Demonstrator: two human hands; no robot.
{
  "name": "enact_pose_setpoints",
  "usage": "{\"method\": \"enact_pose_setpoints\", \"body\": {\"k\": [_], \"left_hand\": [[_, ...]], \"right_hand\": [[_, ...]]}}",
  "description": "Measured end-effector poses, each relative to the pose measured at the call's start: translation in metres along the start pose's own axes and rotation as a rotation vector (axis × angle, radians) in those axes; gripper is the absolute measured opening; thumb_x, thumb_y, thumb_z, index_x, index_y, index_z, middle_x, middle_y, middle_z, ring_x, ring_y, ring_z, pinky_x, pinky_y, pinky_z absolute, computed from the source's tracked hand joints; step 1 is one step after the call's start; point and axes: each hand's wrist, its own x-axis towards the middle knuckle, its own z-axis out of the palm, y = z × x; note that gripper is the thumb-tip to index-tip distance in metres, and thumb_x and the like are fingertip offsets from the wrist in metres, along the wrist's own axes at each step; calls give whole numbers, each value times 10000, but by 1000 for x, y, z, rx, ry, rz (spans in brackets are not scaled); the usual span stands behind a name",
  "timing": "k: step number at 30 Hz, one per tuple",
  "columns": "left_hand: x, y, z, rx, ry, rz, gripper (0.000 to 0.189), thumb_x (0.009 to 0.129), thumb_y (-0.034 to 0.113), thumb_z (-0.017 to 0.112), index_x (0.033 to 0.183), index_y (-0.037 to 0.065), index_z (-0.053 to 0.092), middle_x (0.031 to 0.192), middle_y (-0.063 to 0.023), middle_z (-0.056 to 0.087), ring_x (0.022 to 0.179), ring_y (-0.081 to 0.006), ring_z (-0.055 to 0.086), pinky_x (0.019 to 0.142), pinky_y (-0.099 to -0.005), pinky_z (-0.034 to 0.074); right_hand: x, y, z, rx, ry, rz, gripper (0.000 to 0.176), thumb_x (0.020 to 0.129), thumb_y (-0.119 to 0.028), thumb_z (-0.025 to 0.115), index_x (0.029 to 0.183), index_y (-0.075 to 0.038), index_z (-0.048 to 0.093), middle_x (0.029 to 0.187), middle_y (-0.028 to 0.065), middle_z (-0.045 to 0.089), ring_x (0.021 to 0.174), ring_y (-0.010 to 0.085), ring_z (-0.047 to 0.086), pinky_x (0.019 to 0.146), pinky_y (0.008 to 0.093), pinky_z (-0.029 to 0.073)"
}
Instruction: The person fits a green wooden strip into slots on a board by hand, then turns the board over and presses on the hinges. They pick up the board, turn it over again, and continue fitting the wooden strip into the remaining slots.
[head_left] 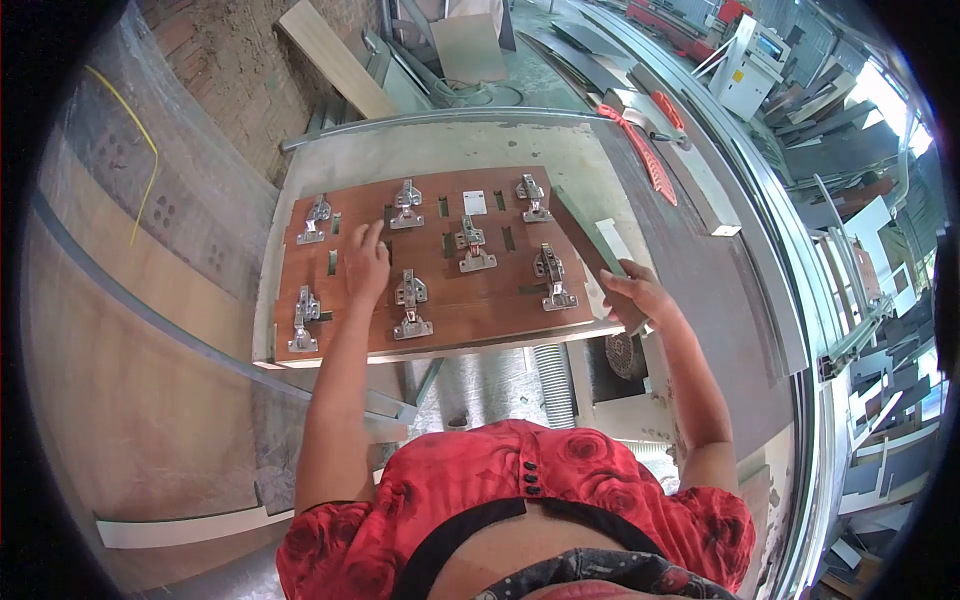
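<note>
A reddish-brown board (pixel 400 253) lies on a pale worktable (pixel 400 143). Several metal hinges stand on the board, among them one at the bottom centre (pixel 411 304) and one at the right (pixel 554 278). Between the left and middle hinges, my left hand (pixel 368 262) is over the board with its fingers apart, holding nothing. At the board's right edge my right hand (pixel 640 293) grips the near end of a long grey-green strip (pixel 583 228). A white label (pixel 474 203) lies near the board's far edge.
A metal bar (pixel 690 165) with a red-handled tool (pixel 668 112) lies at the right, beside a red strap (pixel 640 155). A plastic-covered panel (pixel 150 370) stands at the left. Planks lean against the brick wall behind the table.
</note>
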Motion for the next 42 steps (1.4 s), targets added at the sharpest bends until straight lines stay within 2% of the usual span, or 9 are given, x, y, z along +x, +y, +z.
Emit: {"method": "enact_pose_setpoints", "body": {"k": [1, 5, 9, 12, 14, 17, 18, 22, 42], "left_hand": [[3, 2, -3, -204, 104, 6, 393, 840, 146, 562, 1233, 124, 565, 1268, -109, 500, 1194, -299, 460, 1010, -446, 367], [22, 56, -19, -107, 233, 55, 380, 833, 154, 576, 1211, 122, 567, 1215, -116, 536, 1150, -301, 492, 988, -430, 386], [44, 142, 8, -159, -99, 390, 401, 810, 190, 611, 1192, 75, 568, 1146, -127, 582, 1124, -317, 501, 965, -440, 400], [49, 179, 65, -151, -217, 444, 437, 806, 235, 626, 1194, 45, 566, 1160, -128, 586, 1120, -331, 505, 979, -434, 397], [56, 200, 93, -148, -461, 243, 502, 826, 282, 612, 1261, 49, 521, 1251, -148, 532, 1199, -354, 453, 1031, -471, 347], [64, 210, 130, 6, -366, 282, 582, 874, 333, 554, 1371, 69, 410, 1393, -166, 410, 1318, -370, 337, 1083, -523, 262], [70, 215, 139, 62, -493, 175, 660, 910, 375, 492, 1460, 99, 254, 1478, -165, 292, 1390, -371, 220, 1112, -556, 179], [80, 214, 159, 149, -578, 165, 688, 934, 382, 446, 1493, 121, 143, 1510, -155, 253, 1415, -345, 184, 1137, -523, 148], [80, 206, 134, 63, -656, 263, 717, 897, 309, 500, 1488, 99, 153, 1501, -159, 275, 1401, -362, 210, 1137, -493, 191]], "right_hand": [[-5, 3, -2, 7, 3, -3, 439, 851, -298, 685, 1118, 16, 531, 743, 55, 552, 584, 134, 566, 456, 280, 473], [-19, 18, -9, 3, 29, 33, 512, 847, -303, 692, 1184, 37, 511, 732, 49, 544, 604, 126, 564, 466, 266, 473], [-12, 49, -14, -35, 67, 56, 582, 839, -326, 699, 1225, 54, 488, 699, 44, 535, 525, 132, 552, 464, 256, 466], [-15, 62, -9, -24, 67, 55, 651, 826, -348, 708, 1252, 80, 464, 713, 61, 555, 501, 140, 551, 474, 272, 468], [-12, 76, -8, -23, 70, 31, 728, 814, -364, 718, 1290, 104, 428, 749, 90, 576, 543, 154, 573, 496, 290, 477], [-9, 94, -1, 8, 113, 40, 780, 814, -384, 717, 1323, 111, 395, 752, 96, 572, 576, 158, 582, 507, 292, 483], [-12, 92, 0, -34, 107, 78, 835, 812, -409, 716, 1351, 118, 357, 770, 105, 578, 588, 156, 582, 520, 293, 489], [-15, 106, 10, -2, 126, 45, 858, 812, -437, 713, 1361, 115, 352, 837, 131, 595, 606, 150, 592, 542, 293, 501], [-15, 96, 5, -35, 137, -4, 714, 836, -427, 685, 1288, 78, 461, 779, 107, 610, 591, 155, 602, 546, 293, 489]]}}
